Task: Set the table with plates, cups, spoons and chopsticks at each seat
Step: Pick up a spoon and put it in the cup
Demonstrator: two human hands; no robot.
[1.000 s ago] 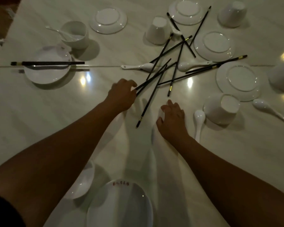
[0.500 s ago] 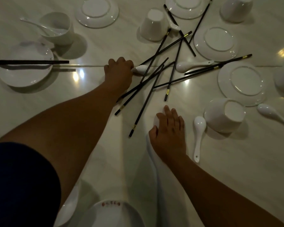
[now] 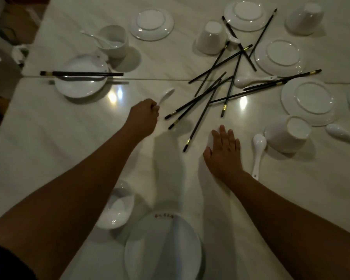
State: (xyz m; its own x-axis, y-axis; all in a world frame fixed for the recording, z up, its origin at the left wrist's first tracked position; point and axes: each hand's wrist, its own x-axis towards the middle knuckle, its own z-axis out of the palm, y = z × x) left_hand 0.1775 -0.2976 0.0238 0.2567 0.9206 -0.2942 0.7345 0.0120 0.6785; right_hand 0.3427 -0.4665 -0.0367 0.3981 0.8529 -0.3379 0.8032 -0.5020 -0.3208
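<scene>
A: What have the hands got?
B: The left hand [image 3: 143,116] is closed round the handle of a white spoon [image 3: 166,96], bowl end poking out up and to the right, apparently just off the table [image 3: 49,138]. The right hand [image 3: 223,150] lies flat, palm down, fingers spread a little, holding nothing.

A: How many plates?
B: Six. One near plate [image 3: 163,249] at the bottom edge with red lettering, one set plate [image 3: 81,76] at far left, and four upside-down plates [image 3: 279,57] further back and right.

A: Cups?
B: Five that I can tell: an upright cup [image 3: 114,41] with a spoon in it, another near cup [image 3: 117,207] beside the left forearm, and three overturned ones. A white shape at the right edge is cut off; I cannot tell.

A: Spoons?
B: Six, counting the held one; one lies just right of the right hand.

A: Chopsticks?
B: One pair [image 3: 81,73] lies across the set plate. The loose heap [image 3: 220,85] in the middle crosses too much to count surely, perhaps eight or so
</scene>
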